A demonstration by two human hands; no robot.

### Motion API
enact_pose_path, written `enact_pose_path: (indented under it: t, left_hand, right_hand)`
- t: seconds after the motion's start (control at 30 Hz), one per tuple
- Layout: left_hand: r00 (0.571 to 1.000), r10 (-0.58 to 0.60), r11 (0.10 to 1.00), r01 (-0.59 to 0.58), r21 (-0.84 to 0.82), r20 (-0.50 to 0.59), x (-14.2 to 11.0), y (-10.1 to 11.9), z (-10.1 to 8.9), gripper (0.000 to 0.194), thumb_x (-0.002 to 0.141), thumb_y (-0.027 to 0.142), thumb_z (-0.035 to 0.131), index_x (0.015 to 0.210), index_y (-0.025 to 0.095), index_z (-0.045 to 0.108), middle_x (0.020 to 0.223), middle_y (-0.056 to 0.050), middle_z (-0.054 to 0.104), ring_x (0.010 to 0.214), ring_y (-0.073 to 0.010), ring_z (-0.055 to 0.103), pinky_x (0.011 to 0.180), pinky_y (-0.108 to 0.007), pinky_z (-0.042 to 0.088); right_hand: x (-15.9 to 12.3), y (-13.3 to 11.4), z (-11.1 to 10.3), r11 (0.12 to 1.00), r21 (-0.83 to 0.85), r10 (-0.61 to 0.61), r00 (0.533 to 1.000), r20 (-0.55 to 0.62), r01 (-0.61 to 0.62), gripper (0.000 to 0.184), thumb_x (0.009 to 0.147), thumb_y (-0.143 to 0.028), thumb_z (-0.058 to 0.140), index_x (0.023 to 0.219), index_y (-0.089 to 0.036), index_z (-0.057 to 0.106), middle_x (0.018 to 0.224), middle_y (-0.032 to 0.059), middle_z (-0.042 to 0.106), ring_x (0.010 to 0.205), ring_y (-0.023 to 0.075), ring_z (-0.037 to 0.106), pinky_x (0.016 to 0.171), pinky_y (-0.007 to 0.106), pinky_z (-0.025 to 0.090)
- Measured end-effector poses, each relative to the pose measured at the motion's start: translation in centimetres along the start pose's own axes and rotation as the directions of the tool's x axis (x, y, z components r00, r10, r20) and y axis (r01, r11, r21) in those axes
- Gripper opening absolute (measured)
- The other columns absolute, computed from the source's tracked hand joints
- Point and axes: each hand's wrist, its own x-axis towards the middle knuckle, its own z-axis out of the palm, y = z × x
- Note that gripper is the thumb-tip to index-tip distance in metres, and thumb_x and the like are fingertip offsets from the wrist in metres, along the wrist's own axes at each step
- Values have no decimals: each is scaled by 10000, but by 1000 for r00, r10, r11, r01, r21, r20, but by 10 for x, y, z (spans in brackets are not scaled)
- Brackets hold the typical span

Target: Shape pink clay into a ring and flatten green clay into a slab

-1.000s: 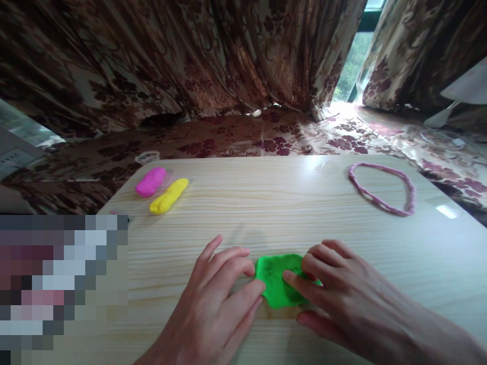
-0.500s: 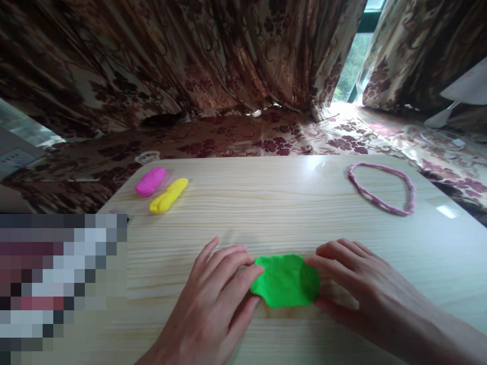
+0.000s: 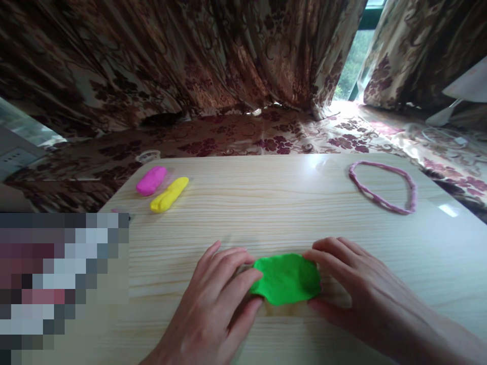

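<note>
A flattened slab of green modelling clay (image 3: 285,280) lies close to the near side of the table, its outline wavy. My left hand (image 3: 218,299) grips its left end, with the index finger on top of the edge and the thumb below at the lower corner. My right hand (image 3: 359,284) has its fingertips on the upper right corner, while the thumb sits at the lower right edge. Both hands hold the slab between them, and its underside is hidden.
A pink clay block (image 3: 151,181) and a yellow clay roll (image 3: 169,195) lie at the table's far left. Toward the far right is a loop of twisted pink clay or cord (image 3: 410,195). A pixelated patch covers the lower left. A white lamp (image 3: 466,83) stands beyond the table (image 3: 251,203).
My right fingers and thumb have shifted slightly left along the clay. The slab's right end looks a little straighter. My left hand has barely moved.
</note>
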Motion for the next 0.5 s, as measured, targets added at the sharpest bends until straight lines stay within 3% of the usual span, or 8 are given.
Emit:
enact_pose_path:
  t: [0.1, 0.27, 0.4, 0.5]
  left_hand:
    - [1000, 0, 1000, 0, -17, 31, 2, 0, 0, 318, 803, 124, 573, 1100, 215, 507, 1327, -68, 454, 1271, -211, 348, 1104, -474, 196]
    - [1000, 13, 995, -12, -103, 15, 9, 5, 0, 249, 792, 179, 608, 1030, 209, 542, 1216, -50, 578, 1200, -205, 446, 1110, -484, 191]
    - [1000, -22, 989, 20, -147, -15, 12, 6, 0, 222, 769, 258, 656, 971, 208, 580, 1187, -52, 602, 1152, -215, 495, 1105, -491, 201]
    - [999, -27, 991, 23, -129, -26, 12, 5, -2, 92, 811, 190, 603, 899, 213, 594, 1133, -37, 628, 1082, -181, 540, 1101, -479, 207]
  right_hand:
    - [1, -1, 2, 997, 72, -33, 999, -15, 34, 427, 753, -156, 647, 1115, -264, 449, 1050, 20, 558, 931, 190, 509, 791, 345, 431]
    - [3, -1, 8, 990, 118, -69, 997, -34, 72, 551, 749, -106, 636, 1207, -278, 382, 1051, 15, 569, 929, 186, 516, 807, 345, 423]
    - [4, 1, 5, 983, 139, -121, 993, 13, 118, 451, 776, -119, 621, 1161, -270, 441, 1064, 33, 561, 915, 186, 524, 782, 331, 440]
    - [5, 2, 0, 985, 136, -115, 992, 53, 107, 324, 788, -192, 639, 1083, -246, 518, 1088, 58, 551, 921, 197, 533, 775, 332, 454]
